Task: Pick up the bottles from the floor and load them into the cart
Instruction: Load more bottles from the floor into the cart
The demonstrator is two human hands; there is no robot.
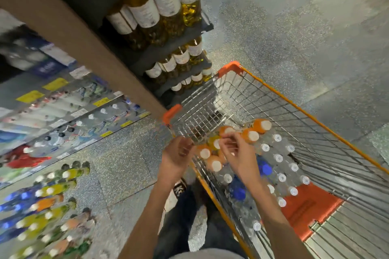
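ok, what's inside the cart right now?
The cart holds orange bottles, clear white-capped bottles and blue-capped ones, all upright. Both hands cover part of the orange group; lower layers can't be seen.

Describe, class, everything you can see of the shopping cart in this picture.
The shopping cart is a silver wire-mesh basket with an orange top rail and orange plastic corner guards. An orange flap lies at its near end. It stands on speckled grey floor beside the shelving, holding upright orange bottles and clear bottles. Both hands hover over its near left rim.
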